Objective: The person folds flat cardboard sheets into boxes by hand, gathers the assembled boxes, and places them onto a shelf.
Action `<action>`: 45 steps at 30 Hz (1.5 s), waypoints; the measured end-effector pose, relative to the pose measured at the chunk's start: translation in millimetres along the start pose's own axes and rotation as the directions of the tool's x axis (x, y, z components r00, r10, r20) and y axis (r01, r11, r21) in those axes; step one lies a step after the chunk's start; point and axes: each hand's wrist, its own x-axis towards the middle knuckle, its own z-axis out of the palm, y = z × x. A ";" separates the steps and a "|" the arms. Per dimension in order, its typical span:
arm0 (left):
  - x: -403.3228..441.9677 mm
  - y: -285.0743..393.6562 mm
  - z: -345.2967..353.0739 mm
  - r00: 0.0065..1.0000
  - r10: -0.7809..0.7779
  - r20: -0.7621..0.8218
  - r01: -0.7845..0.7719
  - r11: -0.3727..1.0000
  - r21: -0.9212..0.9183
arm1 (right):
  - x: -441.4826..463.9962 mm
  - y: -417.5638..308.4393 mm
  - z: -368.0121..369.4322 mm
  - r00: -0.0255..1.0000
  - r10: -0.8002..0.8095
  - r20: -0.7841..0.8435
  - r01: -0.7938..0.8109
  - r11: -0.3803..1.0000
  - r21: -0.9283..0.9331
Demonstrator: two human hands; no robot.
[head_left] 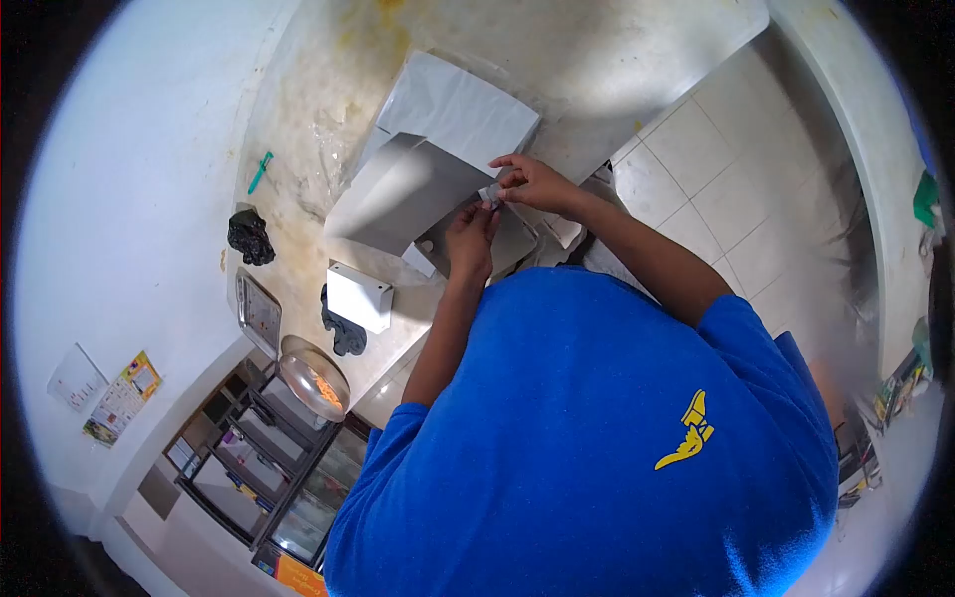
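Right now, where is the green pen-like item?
The green pen-like item lies at the left of the head view, on the pale tabletop, just above the crumpled black bag.

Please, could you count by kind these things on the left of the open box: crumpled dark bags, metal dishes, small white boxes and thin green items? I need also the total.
Crumpled dark bags: 2
Metal dishes: 2 (rectangular tray, round bowl)
Small white box: 1
Thin green item: 1
Total: 6
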 end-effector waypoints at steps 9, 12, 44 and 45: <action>4.2 4.0 -10.2 0.998 0.062 -0.010 -0.061 0.998 0.035 | 6.7 -5.7 19.9 0.995 0.029 -0.092 -0.020 0.994 0.103; 1.4 3.8 -10.4 0.998 0.066 0.005 -0.066 0.998 0.012 | 8.4 0.1 22.3 0.997 0.002 -0.082 0.008 0.993 0.115; 7.4 5.6 -19.4 0.635 0.694 0.340 -0.630 0.209 0.748 | -12.5 -1.6 47.8 0.943 0.176 -0.283 -0.148 0.982 0.120; 6.7 4.4 -19.1 0.607 0.703 0.370 -0.636 0.150 0.757 | -19.3 -6.6 47.7 0.941 0.119 -0.318 -0.165 0.978 -0.124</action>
